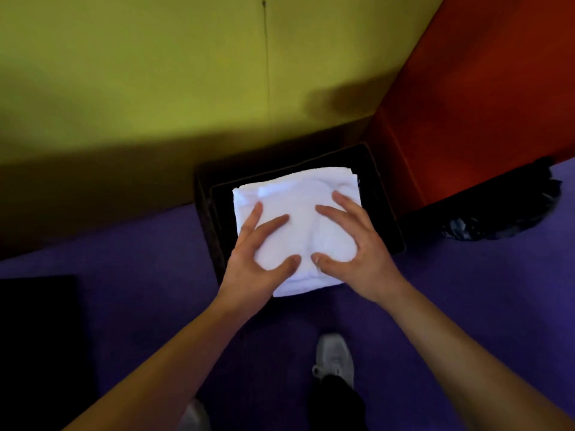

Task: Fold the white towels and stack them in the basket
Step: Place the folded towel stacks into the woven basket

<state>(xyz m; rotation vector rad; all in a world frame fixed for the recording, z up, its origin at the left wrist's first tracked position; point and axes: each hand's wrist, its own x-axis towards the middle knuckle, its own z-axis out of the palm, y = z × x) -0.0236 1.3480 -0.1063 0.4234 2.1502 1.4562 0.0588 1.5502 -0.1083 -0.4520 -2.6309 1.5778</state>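
Note:
A folded white towel [298,225] lies over a dark rectangular basket [382,194] on the floor below me. Its near edge hangs past the basket's front rim. More white towel layers show beneath it at the far side. My left hand [258,259] rests on the towel's near left part, fingers spread, thumb pressed on top. My right hand [351,247] rests on the near right part in the same way, fingers splayed over the cloth. Both hands lie flat on the towel; whether the fingers curl under its edge is hidden.
The basket stands against a yellow-green wall [155,88], beside a red block [482,104] on the right. A crumpled dark bag [504,213] lies right of the basket. A black object [37,321] sits at the left. My white shoe [334,356] stands on the purple carpet.

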